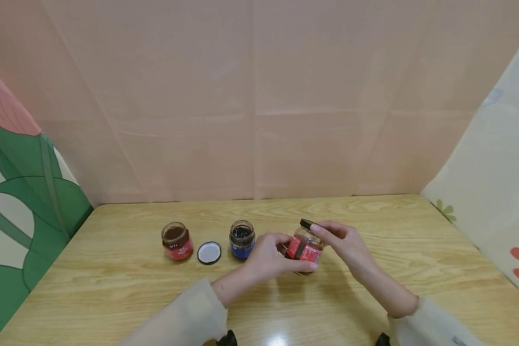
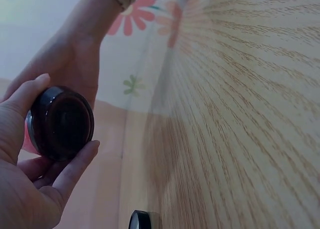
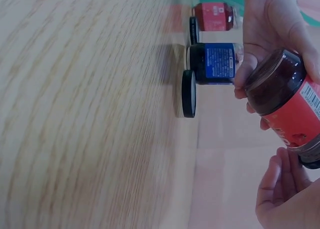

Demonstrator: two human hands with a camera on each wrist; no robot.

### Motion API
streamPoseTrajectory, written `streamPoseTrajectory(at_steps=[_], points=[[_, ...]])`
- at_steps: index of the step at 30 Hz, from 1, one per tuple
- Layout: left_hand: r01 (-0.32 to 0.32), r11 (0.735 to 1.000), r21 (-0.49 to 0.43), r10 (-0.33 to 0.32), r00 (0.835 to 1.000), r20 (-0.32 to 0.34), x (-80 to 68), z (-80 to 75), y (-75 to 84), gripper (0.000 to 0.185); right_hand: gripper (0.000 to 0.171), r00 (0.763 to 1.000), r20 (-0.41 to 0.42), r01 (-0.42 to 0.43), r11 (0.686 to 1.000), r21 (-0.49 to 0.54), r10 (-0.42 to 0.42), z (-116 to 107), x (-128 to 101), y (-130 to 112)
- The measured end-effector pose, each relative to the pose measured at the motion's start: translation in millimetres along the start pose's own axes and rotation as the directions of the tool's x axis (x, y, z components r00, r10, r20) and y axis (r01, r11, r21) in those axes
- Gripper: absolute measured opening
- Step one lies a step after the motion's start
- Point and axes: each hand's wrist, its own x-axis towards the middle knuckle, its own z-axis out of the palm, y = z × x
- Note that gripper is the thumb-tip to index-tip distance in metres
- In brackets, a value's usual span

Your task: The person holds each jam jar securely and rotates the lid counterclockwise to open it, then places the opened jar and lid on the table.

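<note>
The left hand (image 1: 268, 257) holds the red-label jar (image 1: 304, 246) around its middle, lifted a little above the wooden surface (image 1: 372, 288). The right hand (image 1: 343, 240) pinches the black lid (image 1: 306, 223) on top. The jar looks like hard, smooth glass, so it may slip and could break; I think the label band is the best place to hold. Nearby stand a blue-label jar (image 1: 242, 239), a small red jar (image 1: 177, 241) and a loose lid (image 1: 209, 253). Pink cloth walls (image 1: 259, 96) stand all around.

Head cam high, facing down at table (image 1: 372, 288); wrist cams close, sideways, sharing held jar (image 3: 287, 101).
</note>
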Motion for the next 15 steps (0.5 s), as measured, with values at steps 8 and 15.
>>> streamPoseTrajectory(at_steps=[8,15], points=[[-0.021,1.000,0.007,0.021,0.999,0.027,-0.8,-2.2,-1.8,0.029,0.048,1.000,-0.018,0.024,1.000,-0.008,-0.024,1.0,-0.2,-0.2],[-0.020,1.000,0.023,0.019,0.999,0.050,-0.9,-3.7,-3.1,0.029,0.039,0.989,0.005,0.150,0.988,0.036,-0.150,0.1,-2.9,2.2]])
